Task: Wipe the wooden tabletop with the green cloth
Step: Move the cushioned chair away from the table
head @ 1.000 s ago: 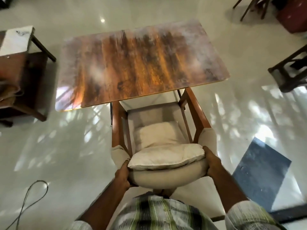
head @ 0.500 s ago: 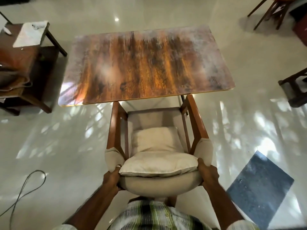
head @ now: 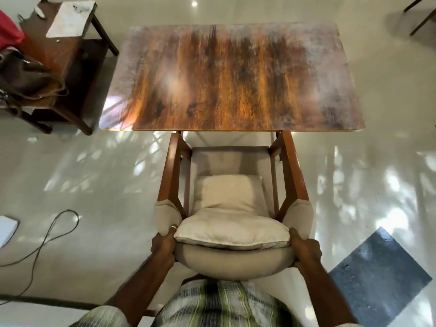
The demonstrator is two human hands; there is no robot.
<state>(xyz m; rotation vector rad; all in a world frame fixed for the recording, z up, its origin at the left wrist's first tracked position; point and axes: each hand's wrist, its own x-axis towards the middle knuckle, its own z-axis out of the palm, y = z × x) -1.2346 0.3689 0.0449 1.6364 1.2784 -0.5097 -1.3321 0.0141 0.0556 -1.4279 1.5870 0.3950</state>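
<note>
The wooden tabletop (head: 231, 76) fills the upper middle, brown-streaked with dusty grey edges and nothing on it. No green cloth is in view. Below it stands an armchair (head: 292, 175) with a wooden frame and a beige cushion (head: 232, 232), its front tucked under the table's near edge. My left hand (head: 164, 244) grips the chair's padded back on the left. My right hand (head: 305, 250) grips the same back on the right.
A dark side table (head: 66, 50) with a white slab (head: 70, 18) and a brown bag (head: 26, 76) stands at the left. A cable (head: 47, 234) lies on the glossy floor at lower left. A dark mat (head: 379, 277) lies at lower right.
The chair has come back toward me, away from the table, with both hands still on its back. The view has swung so the table now sits square ahead.
</note>
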